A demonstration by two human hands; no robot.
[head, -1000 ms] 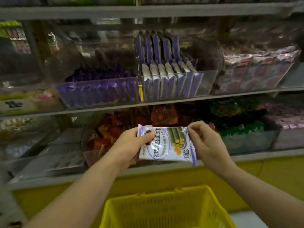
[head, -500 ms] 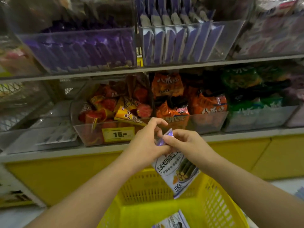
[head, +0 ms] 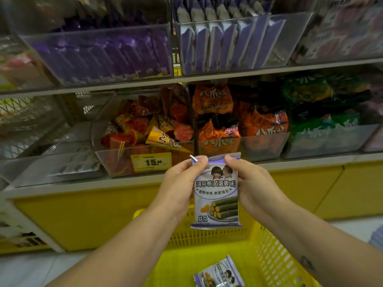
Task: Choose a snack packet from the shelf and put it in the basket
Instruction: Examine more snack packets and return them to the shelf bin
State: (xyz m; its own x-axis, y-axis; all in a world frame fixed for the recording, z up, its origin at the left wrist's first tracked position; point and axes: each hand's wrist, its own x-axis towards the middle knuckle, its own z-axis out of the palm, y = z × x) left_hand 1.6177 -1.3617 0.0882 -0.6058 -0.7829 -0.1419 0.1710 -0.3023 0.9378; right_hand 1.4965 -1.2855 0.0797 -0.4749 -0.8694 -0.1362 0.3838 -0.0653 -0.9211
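Facing shelves (head: 310,161) of clear plastic bins (head: 265,145), I saw each grip, left hand (head: 179,186) and right hand (head: 253,184), pinching the glossy snack packet (head: 216,193) by its top, over the slotted yellow basket (head: 275,255).

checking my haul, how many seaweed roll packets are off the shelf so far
2. One held packet hangs upright, pinched by the left hand and right hand above the yellow basket; a second packet lies on its floor. More may be hidden out of frame.
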